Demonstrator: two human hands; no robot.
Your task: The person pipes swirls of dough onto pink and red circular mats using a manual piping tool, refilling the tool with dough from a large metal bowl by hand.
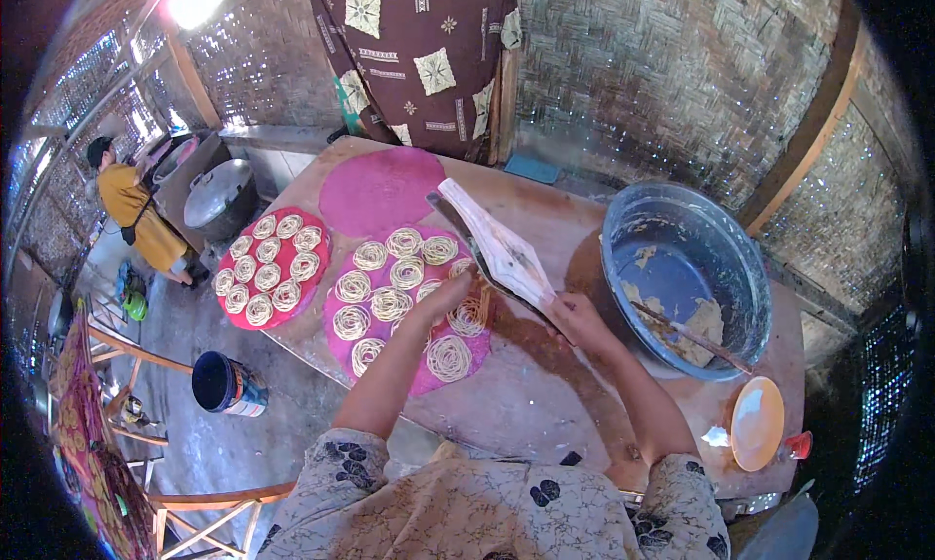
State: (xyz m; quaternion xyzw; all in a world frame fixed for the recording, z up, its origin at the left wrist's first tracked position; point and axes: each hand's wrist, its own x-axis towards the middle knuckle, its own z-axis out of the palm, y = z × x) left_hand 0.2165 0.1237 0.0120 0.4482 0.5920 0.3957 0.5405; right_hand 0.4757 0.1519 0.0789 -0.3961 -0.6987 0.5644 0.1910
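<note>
My right hand (577, 318) is closed round the near end of a long hinged press of pale wood (504, 243) with a dark lower half. The press slants over the table, its far end pointing to the back left. My left hand (450, 299) is beside the middle of the press, above the coiled strands; its fingertips are partly hidden, so their grip is unclear. Beneath it lies a pink round mat (425, 379) bearing several nests of cream-coloured dough strands (449, 358). Another nest (468, 317) sits right by my left hand.
A red round mat (232, 315) with more nests lies at the left edge, a bare pink mat (380, 190) at the back. On the right stand a blue basin (611, 268) holding dough and a stick, and an orange plate (758, 424). A person (136, 205) stands near a large pot (218, 198).
</note>
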